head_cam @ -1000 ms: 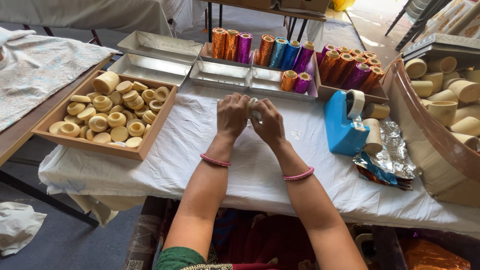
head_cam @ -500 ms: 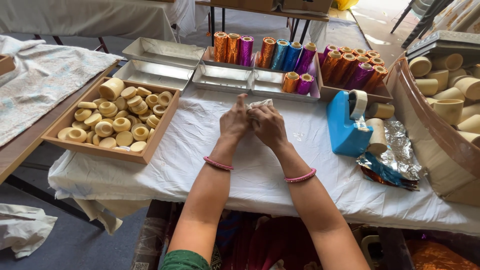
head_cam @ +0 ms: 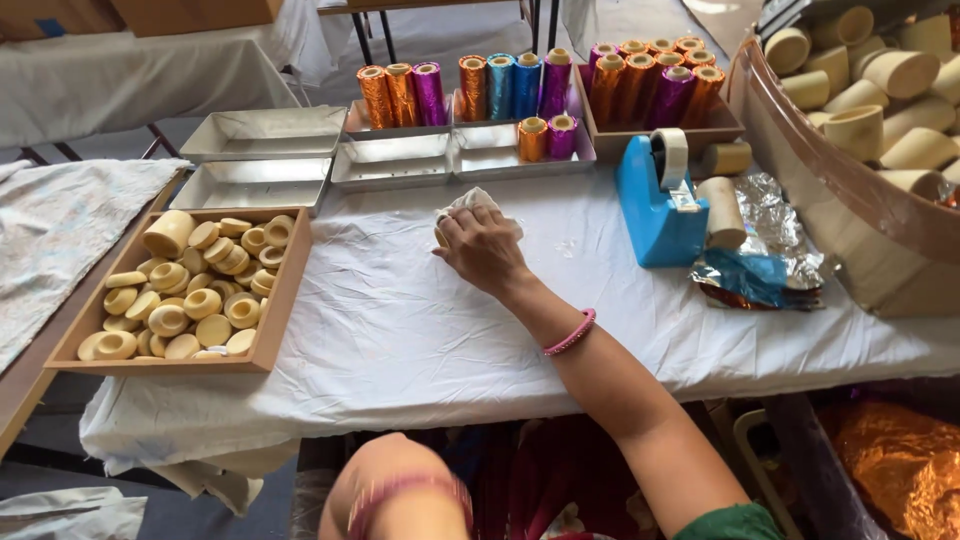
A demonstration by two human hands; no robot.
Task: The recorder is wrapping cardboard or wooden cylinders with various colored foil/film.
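head view: right hand point(head_cam: 483, 248) outstretched, palm-down on white wad point(head_cam: 470, 202)

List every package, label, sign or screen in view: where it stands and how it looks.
Cardboard boxes: top left, on the far table, plain brown.
Foil wrapper pile: right of the blue tape dispenser, crumpled, silver, blue and orange.
No labels, signs or screens show.

Right hand point(head_cam: 483, 247) bare, pink beaded bangle point(head_cam: 571, 332) at wrist; green sleeve edge point(head_cam: 735, 522) at upper arm (left arm blurred, also bangled).
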